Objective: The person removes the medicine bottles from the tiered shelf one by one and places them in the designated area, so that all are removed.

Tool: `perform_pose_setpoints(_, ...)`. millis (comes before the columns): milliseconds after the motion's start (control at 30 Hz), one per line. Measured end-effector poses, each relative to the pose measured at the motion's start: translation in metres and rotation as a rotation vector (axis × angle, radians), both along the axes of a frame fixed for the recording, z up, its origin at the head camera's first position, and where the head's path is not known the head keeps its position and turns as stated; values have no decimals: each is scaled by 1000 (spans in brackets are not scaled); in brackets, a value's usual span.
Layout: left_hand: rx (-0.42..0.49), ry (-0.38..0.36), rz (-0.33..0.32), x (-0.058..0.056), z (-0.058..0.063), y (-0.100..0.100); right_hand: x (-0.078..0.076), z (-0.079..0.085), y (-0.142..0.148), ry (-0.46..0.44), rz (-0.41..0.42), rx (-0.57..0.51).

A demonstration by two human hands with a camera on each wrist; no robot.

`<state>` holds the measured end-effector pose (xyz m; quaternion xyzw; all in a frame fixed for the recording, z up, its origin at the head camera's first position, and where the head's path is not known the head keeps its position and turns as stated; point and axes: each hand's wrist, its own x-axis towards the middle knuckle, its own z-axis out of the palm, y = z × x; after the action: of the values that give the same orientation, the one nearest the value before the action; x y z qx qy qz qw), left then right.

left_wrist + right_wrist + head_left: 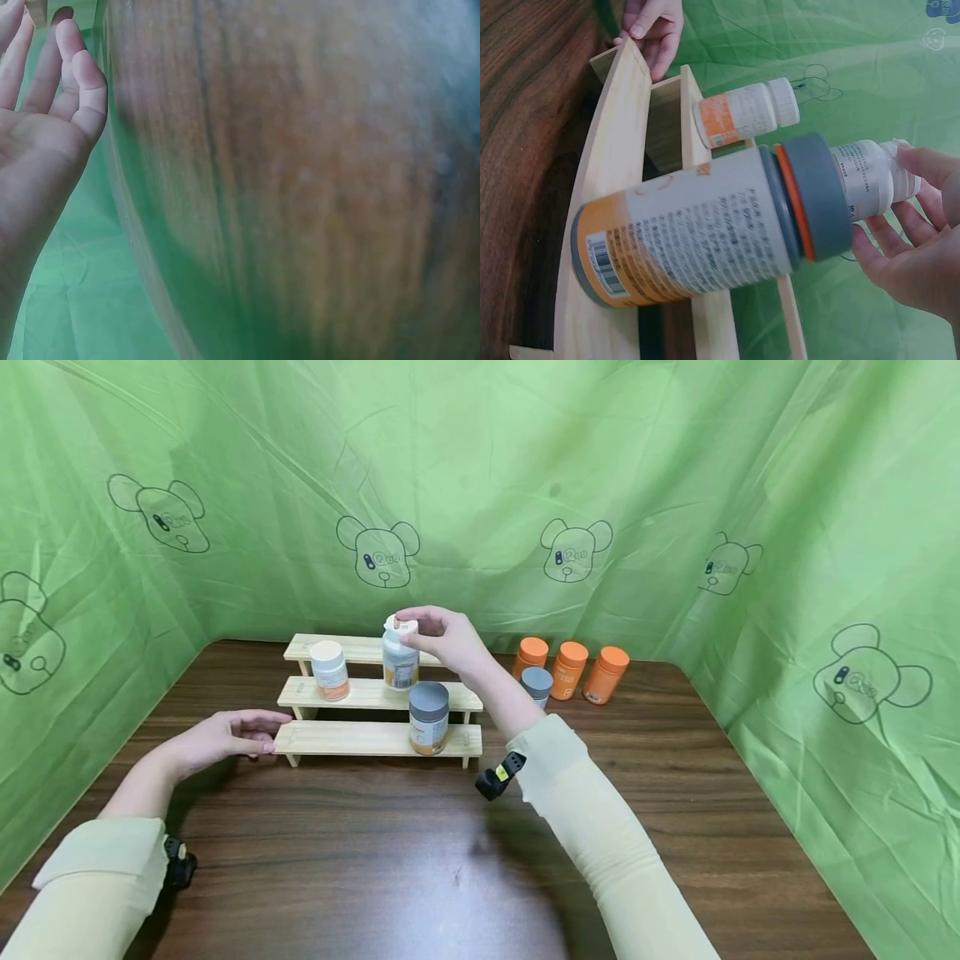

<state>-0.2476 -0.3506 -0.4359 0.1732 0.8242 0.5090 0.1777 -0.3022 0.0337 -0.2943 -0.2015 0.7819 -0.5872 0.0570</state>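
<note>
A three-step wooden display rack (345, 739) stands on the table. With thumb and fingers, my left hand (217, 742) holds the left end of its lowest step; the left wrist view shows that hand's palm and bent fingers (91, 94). By its white cap, my right hand (453, 642) pinches a pill bottle (400, 662) at the middle step, toward the right. Farther left on that step is a smaller white pill bottle (330, 671) with an orange label. A grey-lidded supplement bottle (697, 225) is upright on the lowest step, in front of the right hand.
Right of the rack are several orange bottles (568, 672) and another grey-lidded bottle (536, 683), partly hidden by the right forearm. A green curtain (480, 468) with mouse-head drawings encloses the dark wooden table (390, 843) at the back and sides.
</note>
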Motion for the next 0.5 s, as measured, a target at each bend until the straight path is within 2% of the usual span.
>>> perform_pose_setpoints(500,6,-20,-29,-3,-1,4,10,16,38,46,-20,-33)
